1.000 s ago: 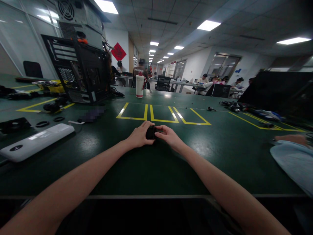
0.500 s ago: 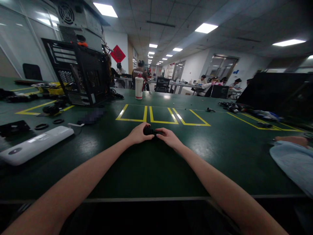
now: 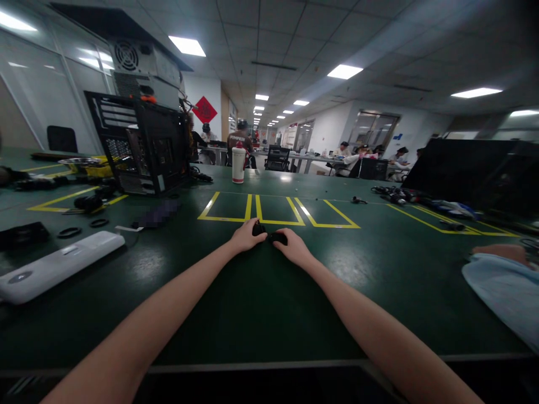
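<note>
My left hand [image 3: 246, 236] is curled round a small black part [image 3: 258, 228], thumb toward the middle. Just to its right, my right hand [image 3: 293, 245] grips another small dark piece [image 3: 279, 238]. A narrow gap separates the two pieces. Both are too small and dark for me to tell their kind. The hands rest low over the green tabletop [image 3: 252, 314], in front of yellow tape outlines [image 3: 275, 223].
A black computer case [image 3: 143, 143] stands at the back left, a white cup [image 3: 238, 164] behind the tape. At left lie a long white device [image 3: 63, 264] and black rings [image 3: 69, 232]. Cables [image 3: 393, 193] sit at right, and another person's blue sleeve [image 3: 499, 292] reaches in.
The dark pieces, together between my hands before, now show apart, one in each hand. My right hand has turned slightly. The whole view has tilted up a little.
</note>
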A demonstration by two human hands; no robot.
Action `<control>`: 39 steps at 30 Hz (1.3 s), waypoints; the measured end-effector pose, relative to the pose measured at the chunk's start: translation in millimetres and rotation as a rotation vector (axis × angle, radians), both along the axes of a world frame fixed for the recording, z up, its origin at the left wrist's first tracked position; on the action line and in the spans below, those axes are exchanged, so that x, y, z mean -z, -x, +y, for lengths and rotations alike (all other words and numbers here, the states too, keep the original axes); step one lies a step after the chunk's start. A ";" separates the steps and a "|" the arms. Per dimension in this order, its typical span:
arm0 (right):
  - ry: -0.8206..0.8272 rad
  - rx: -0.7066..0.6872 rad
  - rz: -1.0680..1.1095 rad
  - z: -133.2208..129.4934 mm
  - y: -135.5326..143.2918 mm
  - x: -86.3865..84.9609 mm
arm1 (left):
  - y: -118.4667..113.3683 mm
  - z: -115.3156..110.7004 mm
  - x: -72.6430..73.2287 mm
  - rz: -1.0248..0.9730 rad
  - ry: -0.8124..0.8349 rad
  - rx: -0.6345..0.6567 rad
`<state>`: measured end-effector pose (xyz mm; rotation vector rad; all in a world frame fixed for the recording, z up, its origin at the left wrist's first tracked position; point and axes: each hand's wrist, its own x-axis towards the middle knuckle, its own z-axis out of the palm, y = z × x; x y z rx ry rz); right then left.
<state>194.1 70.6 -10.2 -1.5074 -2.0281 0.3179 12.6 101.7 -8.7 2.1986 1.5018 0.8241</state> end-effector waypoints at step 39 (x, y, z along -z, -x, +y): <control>-0.008 0.036 -0.085 -8.4 -3.8 -4.2 | -22.0 -4.4 -12.1 0.088 0.078 0.208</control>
